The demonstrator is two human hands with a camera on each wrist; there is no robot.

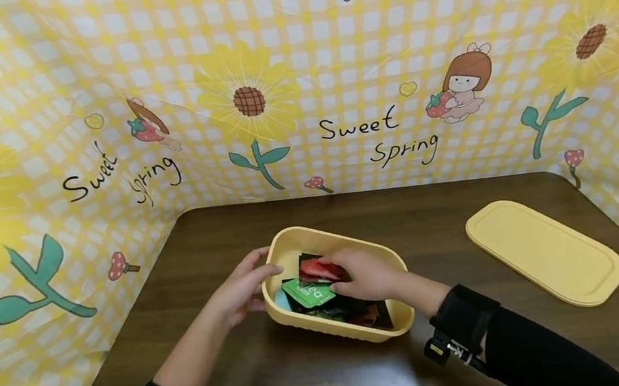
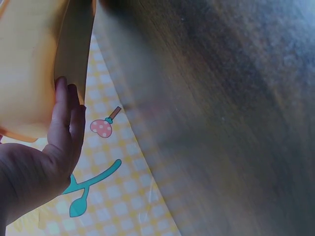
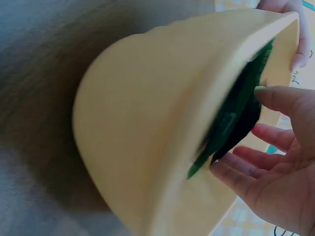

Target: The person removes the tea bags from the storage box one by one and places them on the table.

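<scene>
A yellow plastic box (image 1: 329, 330) stands on the table, holding several sachets. My left hand (image 1: 240, 292) grips its left end, thumb over the rim and fingers along the outer wall; the left wrist view shows these fingers against the box (image 2: 29, 69). Inside the box is my right hand (image 1: 368, 274), its thumb and fingers around a sachet with a red picture (image 1: 317, 270). In the right wrist view the fingertips meet the edges of a dark sachet (image 3: 246, 120). A green sachet marked "tea" (image 1: 307, 293) lies beside the thumb, near a light blue item (image 1: 281, 300).
A yellow lid (image 1: 546, 252) lies flat on the brown wooden table (image 1: 420, 217) to the right of the box. Yellow checked cloth (image 1: 306, 88) with printed flowers hangs around the table's back and sides.
</scene>
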